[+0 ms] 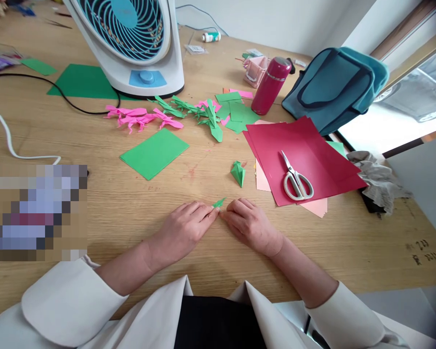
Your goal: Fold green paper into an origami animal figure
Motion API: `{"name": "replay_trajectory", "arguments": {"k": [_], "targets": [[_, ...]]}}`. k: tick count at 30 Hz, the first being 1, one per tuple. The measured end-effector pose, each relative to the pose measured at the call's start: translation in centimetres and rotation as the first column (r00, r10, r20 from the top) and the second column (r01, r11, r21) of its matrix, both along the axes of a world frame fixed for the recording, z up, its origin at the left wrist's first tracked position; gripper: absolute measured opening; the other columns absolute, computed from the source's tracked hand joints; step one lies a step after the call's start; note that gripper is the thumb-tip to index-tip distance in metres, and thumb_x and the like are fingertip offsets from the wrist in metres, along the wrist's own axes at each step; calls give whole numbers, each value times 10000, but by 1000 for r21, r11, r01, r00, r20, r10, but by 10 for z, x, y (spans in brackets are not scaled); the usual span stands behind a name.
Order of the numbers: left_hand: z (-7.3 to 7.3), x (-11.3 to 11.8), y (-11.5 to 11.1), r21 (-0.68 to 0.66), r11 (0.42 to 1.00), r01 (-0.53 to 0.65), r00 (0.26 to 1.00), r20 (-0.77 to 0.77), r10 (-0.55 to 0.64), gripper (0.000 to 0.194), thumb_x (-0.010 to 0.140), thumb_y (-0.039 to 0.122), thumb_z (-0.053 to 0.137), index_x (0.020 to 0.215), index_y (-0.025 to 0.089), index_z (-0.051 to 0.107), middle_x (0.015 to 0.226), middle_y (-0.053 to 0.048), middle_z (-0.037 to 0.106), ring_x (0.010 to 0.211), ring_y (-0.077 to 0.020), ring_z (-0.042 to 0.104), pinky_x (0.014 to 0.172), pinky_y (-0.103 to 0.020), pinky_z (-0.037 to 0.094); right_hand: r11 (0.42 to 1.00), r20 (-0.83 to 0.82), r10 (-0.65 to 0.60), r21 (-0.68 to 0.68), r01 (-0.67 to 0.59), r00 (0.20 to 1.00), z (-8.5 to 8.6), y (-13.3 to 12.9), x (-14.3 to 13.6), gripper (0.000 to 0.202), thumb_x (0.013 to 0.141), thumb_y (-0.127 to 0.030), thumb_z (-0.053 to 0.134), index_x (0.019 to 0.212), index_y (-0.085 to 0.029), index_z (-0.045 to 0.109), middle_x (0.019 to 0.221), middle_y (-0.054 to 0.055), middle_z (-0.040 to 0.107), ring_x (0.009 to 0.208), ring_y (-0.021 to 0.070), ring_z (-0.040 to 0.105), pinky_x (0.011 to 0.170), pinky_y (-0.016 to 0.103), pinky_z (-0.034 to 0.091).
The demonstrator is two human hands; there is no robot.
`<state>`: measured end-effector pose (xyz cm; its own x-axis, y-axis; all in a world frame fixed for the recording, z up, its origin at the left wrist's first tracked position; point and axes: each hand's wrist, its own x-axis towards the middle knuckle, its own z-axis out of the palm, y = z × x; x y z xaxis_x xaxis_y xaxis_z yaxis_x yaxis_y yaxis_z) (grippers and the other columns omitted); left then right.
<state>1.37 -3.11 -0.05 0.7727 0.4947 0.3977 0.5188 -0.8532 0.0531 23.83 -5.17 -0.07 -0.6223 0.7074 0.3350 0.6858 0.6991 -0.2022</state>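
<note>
Between my two hands is a small piece of folded green paper (219, 203), its tip poking out past the fingers. My left hand (185, 227) pinches it from the left, thumb and forefinger together. Close on the other side, my right hand (252, 225) has its fingers curled together by the same paper; whatever lies between its fingertips is hidden. Just beyond the hands, a second folded green paper piece (238, 173) rests on the wooden table (138, 198). White-handled scissors (296, 182) lie on dark red paper sheets (334, 172) to the right.
Ahead lie a green paper stack (154, 153), pink folded figures (138, 118) and green folded figures (211, 121). A fan (145, 77) stands behind them. Toward the back right are a red thermos (272, 86) and a teal bag (336, 92). A white cable (9, 138) runs along the left.
</note>
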Motion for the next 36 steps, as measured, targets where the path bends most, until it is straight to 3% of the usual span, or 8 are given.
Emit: {"name": "replay_trajectory", "arguments": {"k": [8,19,25,36], "targets": [[1,0,-1,-33,999,-5,1000,7,6,259,983,120,475,1175,141,648,985,-73,687,925,-194,618,807,-336,525,998,-27,-8,-69,6,1000,2,-1,0,232,997,-126,435,928,-154,654,862,87,578,812,200,505,729,333,450],[2,1,-2,-28,1000,3,999,-43,-4,276,958,88,486,1191,115,632,1048,-89,690,990,-222,610,854,-359,527,998,-61,-13,-58,9,998,0,-2,2,216,991,-130,451,900,-152,646,851,83,581,802,190,507,740,322,461],[3,-1,-4,-36,999,10,996,-83,-13,328,948,80,489,1258,103,595,1105,-105,685,1030,-238,605,886,-375,512,998,-18,-22,-52,21,1000,2,-5,5,217,993,-161,464,858,-166,634,847,83,570,787,193,478,737,329,447],[1,-1,0,-120,993,-5,1000,-13,4,313,959,107,478,1234,140,625,1180,-109,677,1055,-228,612,879,-376,497,999,58,24,-46,-22,998,9,-6,10,224,986,-185,461,859,-172,646,851,81,576,774,196,484,715,345,419]]}}
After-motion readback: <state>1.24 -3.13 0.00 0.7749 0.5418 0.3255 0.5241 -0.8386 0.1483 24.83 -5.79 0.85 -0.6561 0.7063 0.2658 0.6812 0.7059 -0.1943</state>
